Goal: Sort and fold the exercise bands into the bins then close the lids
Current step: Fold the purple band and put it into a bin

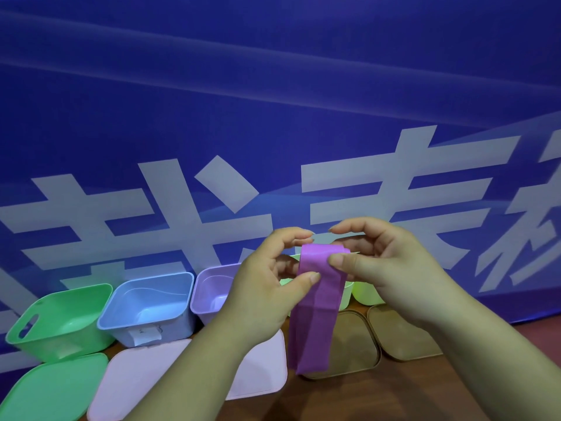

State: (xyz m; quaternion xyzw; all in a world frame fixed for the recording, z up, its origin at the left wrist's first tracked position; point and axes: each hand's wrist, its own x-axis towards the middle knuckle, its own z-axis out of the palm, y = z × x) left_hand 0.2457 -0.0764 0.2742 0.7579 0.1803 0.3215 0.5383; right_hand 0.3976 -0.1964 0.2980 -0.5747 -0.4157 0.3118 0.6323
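Note:
A purple exercise band point(317, 308) hangs folded in the air between my hands, above the table. My left hand point(264, 287) pinches its left edge with the thumb. My right hand point(382, 262) pinches its upper right edge with the thumb, fingers arched over the top. Behind and below stand open bins in a row: a green bin point(57, 323), a blue bin point(151, 302), a purple bin point(209, 290) and a yellow-green bin point(364, 293) partly hidden by my hands. Lids lie in front: a green lid point(51, 390), two pink lids point(133, 381) and two tan lids point(352, 344).
A blue banner point(273, 117) with large white characters stands right behind the bins. The brown wooden table point(364, 399) shows in front of the lids, between my forearms. A white label sticks to the blue bin's front.

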